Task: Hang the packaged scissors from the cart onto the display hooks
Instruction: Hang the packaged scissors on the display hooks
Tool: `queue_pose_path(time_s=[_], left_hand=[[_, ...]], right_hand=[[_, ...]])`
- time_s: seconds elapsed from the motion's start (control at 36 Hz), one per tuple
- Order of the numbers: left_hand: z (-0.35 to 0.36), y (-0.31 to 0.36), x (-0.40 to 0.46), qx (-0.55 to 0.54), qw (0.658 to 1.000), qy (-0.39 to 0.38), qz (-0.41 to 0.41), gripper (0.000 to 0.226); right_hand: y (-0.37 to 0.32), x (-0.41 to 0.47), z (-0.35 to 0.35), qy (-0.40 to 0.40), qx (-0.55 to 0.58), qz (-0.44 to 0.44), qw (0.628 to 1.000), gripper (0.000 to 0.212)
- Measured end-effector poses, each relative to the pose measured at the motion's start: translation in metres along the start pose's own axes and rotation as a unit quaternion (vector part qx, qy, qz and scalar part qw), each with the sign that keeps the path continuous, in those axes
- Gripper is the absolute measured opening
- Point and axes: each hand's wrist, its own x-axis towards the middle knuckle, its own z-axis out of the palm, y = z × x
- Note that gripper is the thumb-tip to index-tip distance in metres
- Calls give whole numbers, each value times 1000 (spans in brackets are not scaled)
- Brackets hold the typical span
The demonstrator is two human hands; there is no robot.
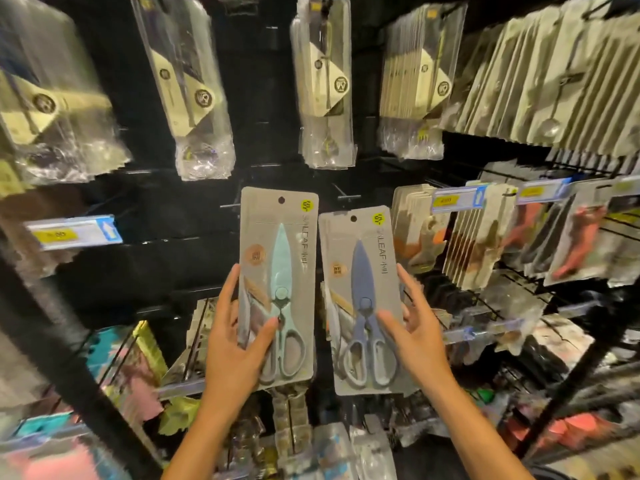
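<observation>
left hand holds teal scissors pack | right hand holds blue pack | both raised before the hooks | packs look light, stiff, slick; lower-edge hold keeps hang holes free

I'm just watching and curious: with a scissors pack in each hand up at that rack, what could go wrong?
The left hand and right hand each pinch a pack by its lower part, so the green pack or blue pack might slip. Each hang hole is small and could miss a thin dark hook.
</observation>
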Motion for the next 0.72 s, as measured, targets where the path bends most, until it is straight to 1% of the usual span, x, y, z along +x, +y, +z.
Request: queue_pose_path(time_s=[0.08, 0.17, 0.5, 0.72], left_hand=[[5, 2, 0, 16, 1000, 22, 11, 88], [9, 3, 0, 12, 999, 34, 1, 89], [13, -1, 6, 18, 999, 42, 7, 90], [16, -2, 11, 11, 999, 42, 11, 89]], right_hand=[[3, 10, -1, -8, 14, -2, 1000, 68], [6, 18, -1, -16, 46, 16, 999, 69], [18, 39, 2, -43, 76, 24, 996, 71], [26, 47, 5, -27, 89, 17, 995, 71]])
